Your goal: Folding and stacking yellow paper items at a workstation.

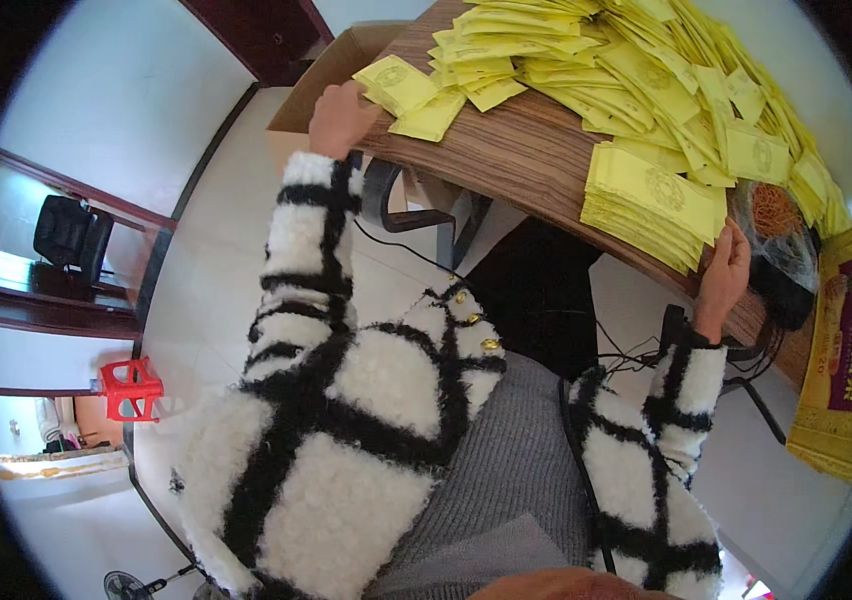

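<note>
My left hand (343,118) reaches to the table's far left edge, its fingers closed at the corner of a flat yellow paper packet (396,84). That packet overlaps another yellow packet. Toward the right, a neat stack of yellow packets (646,205) lies by the table's near edge, slightly fanned. My right hand (726,268) is at the right end of this stack, fingers bent against its edge; part of the grip is hidden. Behind both hands spreads a big loose heap of yellow packets (636,80), printed with a round design.
The wooden table (506,150) has a cardboard box (306,95) at its left. Right of the stack sit a clear bag of reddish-brown strips (776,212) and a yellow-purple carton (841,340). Cables hang below. A red stool (131,390) stands on the floor at left.
</note>
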{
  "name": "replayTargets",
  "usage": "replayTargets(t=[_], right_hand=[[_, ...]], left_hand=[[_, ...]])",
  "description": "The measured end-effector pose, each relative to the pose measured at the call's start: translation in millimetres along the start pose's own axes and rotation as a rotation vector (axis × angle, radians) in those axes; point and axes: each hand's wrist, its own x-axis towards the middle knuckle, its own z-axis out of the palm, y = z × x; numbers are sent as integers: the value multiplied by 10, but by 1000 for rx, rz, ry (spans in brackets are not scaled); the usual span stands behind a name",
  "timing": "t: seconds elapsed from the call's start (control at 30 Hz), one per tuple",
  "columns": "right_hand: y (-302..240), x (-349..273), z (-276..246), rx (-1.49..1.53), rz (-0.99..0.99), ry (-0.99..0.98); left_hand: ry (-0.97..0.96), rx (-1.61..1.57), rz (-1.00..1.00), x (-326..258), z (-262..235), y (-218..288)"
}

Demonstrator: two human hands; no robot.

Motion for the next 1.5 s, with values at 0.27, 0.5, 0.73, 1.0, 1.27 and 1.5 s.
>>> replayTargets(t=[0.27, 0.5, 0.73, 1.0, 1.27, 1.5], right_hand=[[-110, -48, 16, -113, -64, 25], [-72, -40, -16, -153, 41, -47], [-153, -65, -54, -267, -59, -44], [-46, -49, 5, -194, -83, -54], [-184, -77, 4, -358, -199, 19], [58, -54, 1, -137, -6, 33]], left_hand=[[-244, 228, 242, 631, 28, -168], [-177, 533, 808, 992, 346, -58], [-492, 704, 621, 918, -59, 460], [-753, 366, 447, 993, -219, -22], [-659, -17, 584, 868, -415, -312], [-482, -268, 559, 586, -734, 428]])
